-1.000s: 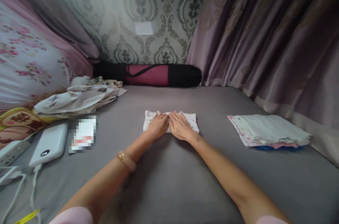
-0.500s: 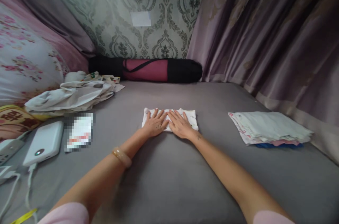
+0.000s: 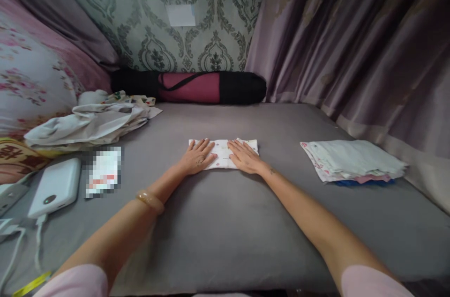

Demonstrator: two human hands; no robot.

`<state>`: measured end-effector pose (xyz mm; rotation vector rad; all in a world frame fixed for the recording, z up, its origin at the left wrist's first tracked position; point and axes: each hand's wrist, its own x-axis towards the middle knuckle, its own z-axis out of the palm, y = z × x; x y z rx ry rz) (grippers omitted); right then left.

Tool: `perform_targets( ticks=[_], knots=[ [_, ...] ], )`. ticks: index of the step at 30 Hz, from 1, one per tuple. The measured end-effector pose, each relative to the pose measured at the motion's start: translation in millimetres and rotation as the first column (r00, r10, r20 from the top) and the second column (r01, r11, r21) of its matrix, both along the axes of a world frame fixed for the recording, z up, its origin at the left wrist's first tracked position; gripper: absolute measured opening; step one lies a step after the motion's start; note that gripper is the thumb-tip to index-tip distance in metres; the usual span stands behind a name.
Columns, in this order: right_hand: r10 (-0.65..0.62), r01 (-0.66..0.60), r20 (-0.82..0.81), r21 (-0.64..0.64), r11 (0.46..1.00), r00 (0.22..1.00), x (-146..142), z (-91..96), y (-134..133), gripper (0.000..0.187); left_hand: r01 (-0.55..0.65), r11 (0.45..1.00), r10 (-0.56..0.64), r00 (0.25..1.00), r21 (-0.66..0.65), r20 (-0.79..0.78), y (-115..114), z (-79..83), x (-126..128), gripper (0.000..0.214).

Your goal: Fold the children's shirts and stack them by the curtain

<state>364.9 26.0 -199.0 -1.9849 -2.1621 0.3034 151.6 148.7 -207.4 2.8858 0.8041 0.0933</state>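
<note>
A white cloth with small prints (image 3: 222, 160), folded into a flat rectangle, lies on the grey sheet (image 3: 218, 222) in front of me. My left hand (image 3: 197, 156) rests flat on its left part, fingers stretched out. On its right part lies my right hand (image 3: 245, 155), also flat with the fingers extended. Between the two hands the middle of the cloth shows. Neither hand grips anything. Parts of the cloth's left and right ends are hidden under the palms.
To the right sits a stack of folded cloths (image 3: 355, 159). Crumpled pale fabric (image 3: 91, 121) lies at the left, with a white power bank (image 3: 56, 187) and a blurred packet (image 3: 104, 171) nearer. A long black and maroon bag (image 3: 190, 87) lies along the patterned wall (image 3: 218, 39).
My hands have slid apart, the left one outward to the left and the right one slightly right. The cloth between them looks flatter. The whole view has shifted a little.
</note>
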Motion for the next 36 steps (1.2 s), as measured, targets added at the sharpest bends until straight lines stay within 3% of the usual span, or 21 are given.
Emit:
perform_targets(
  ticks=[6,12,18,22,25,30,33,36],
  knots=[
    [-0.128,0.126,0.019,0.085,0.988,0.992,24,2.0,-10,0.066,-0.057,0.998,0.055,0.997,0.025,0.057,13,1.6,-24,0.068],
    [-0.138,0.136,0.051,0.044,0.990,0.989,34,-15.1,-13,0.066,-0.009,0.998,0.010,1.000,-0.057,0.018,24,-8.8,-32,0.073],
    [-0.140,0.143,0.060,-0.035,0.989,0.988,36,-5.7,-12,0.065,-0.048,0.996,0.057,0.989,-0.072,0.133,19,-6.7,-31,0.070],
    [-0.169,0.170,0.085,-0.006,0.985,0.982,18,11.8,-2,0.061,-0.109,0.991,0.125,0.954,-0.075,0.272,13,-3.6,-34,0.063],
    [-0.082,0.078,0.064,0.065,0.995,0.995,-13,18.4,11,0.061,-0.106,0.993,0.116,0.941,-0.050,0.317,14,-5.7,-37,0.060],
    [-0.013,0.012,0.019,0.048,0.999,1.000,-47,4.4,24,0.062,-0.048,0.997,0.058,0.979,-0.054,0.195,21,-14.0,-38,0.060],
    [-0.012,0.011,0.029,0.046,0.999,0.999,-48,-3.5,23,0.062,-0.049,0.997,0.060,0.981,-0.064,0.183,24,-16.3,-38,0.059],
    [-0.006,0.005,0.037,0.032,0.999,0.999,-43,0.3,22,0.062,-0.059,0.994,0.080,0.970,-0.096,0.228,25,-15.7,-37,0.058]
  ],
)
